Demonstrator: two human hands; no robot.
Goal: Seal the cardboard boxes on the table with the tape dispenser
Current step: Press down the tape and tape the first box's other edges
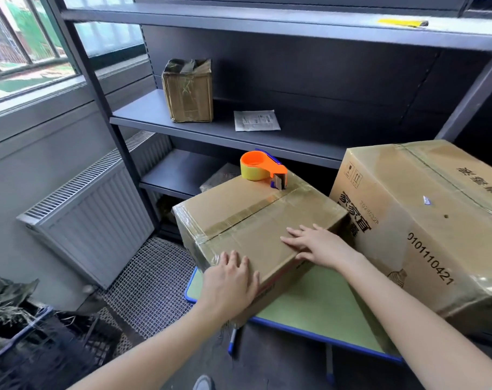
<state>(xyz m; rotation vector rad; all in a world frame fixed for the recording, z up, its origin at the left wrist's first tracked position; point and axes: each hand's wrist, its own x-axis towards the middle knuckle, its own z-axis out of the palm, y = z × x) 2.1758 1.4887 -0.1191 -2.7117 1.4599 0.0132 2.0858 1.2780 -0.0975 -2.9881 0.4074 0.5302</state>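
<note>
The smaller cardboard box (pixel 256 220) is sitting at the left end of the bench (pixel 318 308), overhanging its left edge, with tape along its top seam. The left hand (pixel 230 280) is resting on the box's near-left corner, its fingers (pixel 233 258) straight and close together. The right hand (pixel 320 246) is lying flat on the box's top, fingers (pixel 294 232) spread. The tape dispenser (pixel 263 168), orange with a yellow roll, is standing on the far part of that top, apart from both hands. The larger cardboard box (pixel 424 229) is occupying the bench's right side, just beside the smaller one.
</note>
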